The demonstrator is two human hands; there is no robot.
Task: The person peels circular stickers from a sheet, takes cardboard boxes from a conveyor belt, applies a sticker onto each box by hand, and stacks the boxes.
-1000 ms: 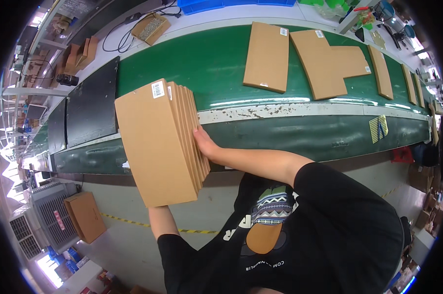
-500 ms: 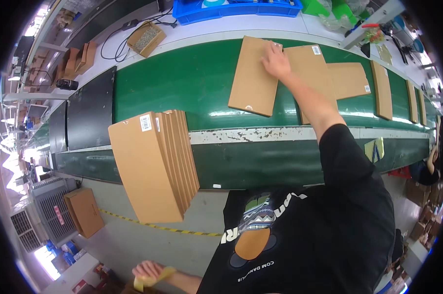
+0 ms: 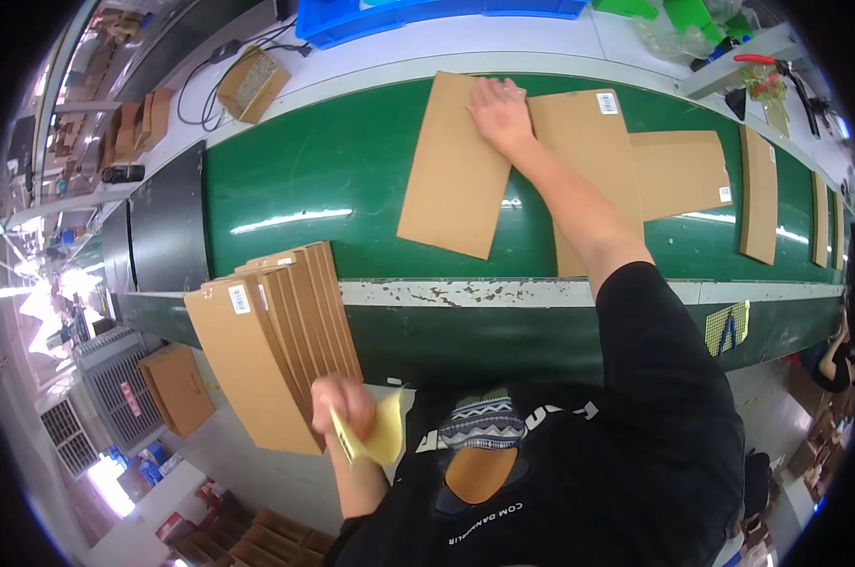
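Observation:
A flat brown cardboard box [image 3: 453,180] lies slightly aslant on the green conveyor belt. My right hand [image 3: 501,113] rests on its far right corner, fingers stretched out over the cardboard. Beside it lies another flat box [image 3: 588,151] with a white label, partly covered by my forearm. My left hand [image 3: 344,404] is closed around a folded yellow sheet [image 3: 382,435] with some dark print, held low in front of my body. Just beyond that hand, a leaning row of similar flat boxes [image 3: 248,359] stands at the belt's near side.
Further right on the belt are another flat box [image 3: 683,170] and several narrow ones. Along the far side sit a blue bin [image 3: 427,24] and an open carton of small parts [image 3: 254,85]. Blue-handled pliers [image 3: 727,333] hang near the right side. A person works at far right.
My left hand has risen from low left to beside the standing boxes, bringing the yellow sheet. My right hand and the box under it have shifted left. The whole view has shifted slightly.

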